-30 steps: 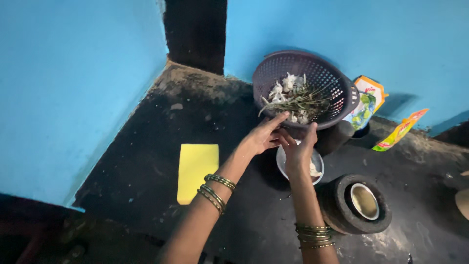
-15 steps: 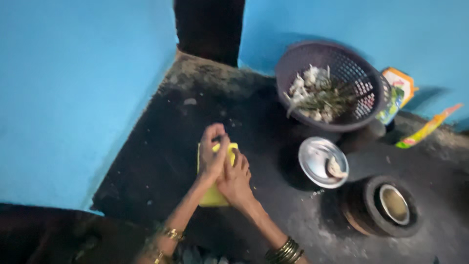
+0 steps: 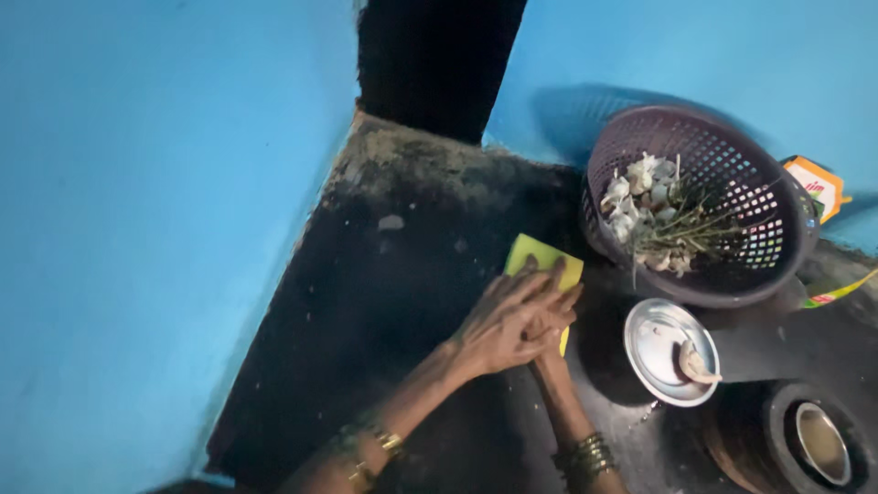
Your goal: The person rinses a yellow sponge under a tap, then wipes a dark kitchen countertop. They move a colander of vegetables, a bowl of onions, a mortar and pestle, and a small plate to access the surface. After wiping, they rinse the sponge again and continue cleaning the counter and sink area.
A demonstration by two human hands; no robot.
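My left hand lies palm down over my right hand, the two pressed together on the yellow cutting board that sits flat on the dark floor. The left fingers are stretched out close together and laid across the right hand's; most of my right hand is hidden under it, so I cannot tell whether its fingers are curled round anything or simply flat. Only the far corner of the board shows beyond my fingertips, plus a thin yellow sliver beside my right wrist. Bangles ring both wrists. Just right of my hands stands a small steel plate with a pale piece of garlic on its rim side. Beyond it, near the blue wall, a purple perforated basket tilts toward me, holding garlic cloves and dry stalks.
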